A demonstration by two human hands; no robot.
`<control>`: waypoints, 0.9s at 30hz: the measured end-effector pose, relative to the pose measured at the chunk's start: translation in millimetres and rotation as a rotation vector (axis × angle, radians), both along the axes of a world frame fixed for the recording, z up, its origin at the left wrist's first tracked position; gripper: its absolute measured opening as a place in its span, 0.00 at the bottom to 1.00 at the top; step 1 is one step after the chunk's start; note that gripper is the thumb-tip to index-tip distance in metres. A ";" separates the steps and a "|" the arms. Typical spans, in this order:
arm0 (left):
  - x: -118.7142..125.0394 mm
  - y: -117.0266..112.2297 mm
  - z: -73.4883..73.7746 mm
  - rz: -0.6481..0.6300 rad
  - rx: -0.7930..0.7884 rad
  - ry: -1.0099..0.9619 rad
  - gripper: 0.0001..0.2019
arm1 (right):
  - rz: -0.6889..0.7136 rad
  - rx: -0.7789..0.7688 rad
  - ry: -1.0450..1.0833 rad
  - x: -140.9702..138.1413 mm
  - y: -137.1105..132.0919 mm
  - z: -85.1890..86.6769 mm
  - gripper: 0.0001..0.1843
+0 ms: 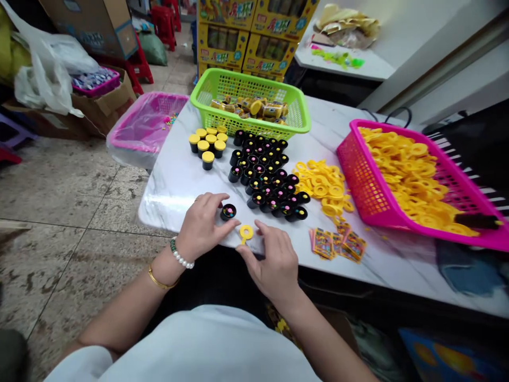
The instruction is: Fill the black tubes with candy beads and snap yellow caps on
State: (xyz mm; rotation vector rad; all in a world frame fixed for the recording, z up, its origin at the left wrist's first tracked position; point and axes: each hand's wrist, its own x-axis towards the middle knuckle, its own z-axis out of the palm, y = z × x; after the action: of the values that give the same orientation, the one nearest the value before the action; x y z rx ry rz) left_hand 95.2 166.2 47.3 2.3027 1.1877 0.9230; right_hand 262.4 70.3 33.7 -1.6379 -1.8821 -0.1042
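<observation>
My left hand (202, 223) rests on the marble table (170, 185) with its fingers curled around a small black cup (228, 212) holding coloured beads. Just to the right, my right hand (274, 260) pinches a yellow plastic ring lid (246, 232) by its edge at the table's front. Behind them stands a block of several open black cups (266, 170) with beads inside. Several capped cups with yellow lids (209, 142) stand further back on the left.
A loose heap of yellow ring lids (324, 183) lies right of the cups, with small printed cards (338, 244) in front. A pink basket (358, 180) of yellow lids is at right, a green basket (207, 90) of packed pieces at back, a bagged pink basket (131, 138) off the left edge.
</observation>
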 end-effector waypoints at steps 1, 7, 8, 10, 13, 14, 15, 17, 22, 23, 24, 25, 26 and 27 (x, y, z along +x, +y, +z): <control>1.0 1.2 -1.4 -0.024 0.004 0.003 0.18 | -0.056 -0.017 -0.022 -3.3 1.0 -1.2 0.24; -5.0 0.6 -3.1 -0.109 -0.021 -0.052 0.14 | -0.016 -0.112 0.086 -1.6 10.9 6.7 0.12; -6.5 0.4 -2.7 -0.118 -0.038 -0.065 0.14 | 0.017 -0.127 0.157 1.8 13.4 11.7 0.12; -8.2 0.9 -2.4 -0.135 -0.057 -0.059 0.13 | 0.085 -0.157 0.275 7.8 20.3 23.2 0.15; -7.4 2.6 -4.3 -0.138 -0.033 -0.001 0.11 | 0.178 -0.174 0.249 10.5 33.4 38.6 0.19; -6.8 3.0 -5.3 -0.136 -0.021 0.014 0.10 | 0.214 -0.181 0.208 9.9 37.7 42.2 0.19; -6.3 3.2 -6.3 -0.135 -0.011 0.023 0.11 | 0.249 -0.195 0.172 9.0 41.6 44.9 0.19; -5.9 3.3 -8.1 -0.138 0.002 0.022 0.11 | 0.305 -0.229 0.136 7.1 48.1 48.4 0.17; -6.5 3.1 -11.5 -0.141 -0.004 -0.002 0.10 | 0.380 -0.257 0.074 5.5 58.4 53.8 0.14; -6.3 3.1 -12.3 -0.142 -0.005 -0.001 0.10 | 0.395 -0.266 0.069 5.5 59.7 54.4 0.14; -6.1 3.0 -12.9 -0.143 -0.006 0.004 0.10 | 0.405 -0.273 0.070 5.6 60.8 54.7 0.14; -5.9 2.8 -12.9 -0.144 -0.010 0.015 0.10 | 0.409 -0.278 0.071 5.6 61.7 54.8 0.14; -6.0 2.7 -12.1 -0.145 -0.018 0.030 0.11 | 0.410 -0.283 0.073 5.6 62.6 54.7 0.14; -6.5 2.5 -10.0 -0.147 -0.032 0.050 0.11 | 0.412 -0.287 0.072 5.5 63.4 54.7 0.14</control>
State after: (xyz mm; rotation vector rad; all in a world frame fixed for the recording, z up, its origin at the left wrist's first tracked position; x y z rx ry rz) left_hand 88.7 168.7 37.3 2.3636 1.0291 0.7922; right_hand 267.9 133.7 88.4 -1.3677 -2.2119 0.4079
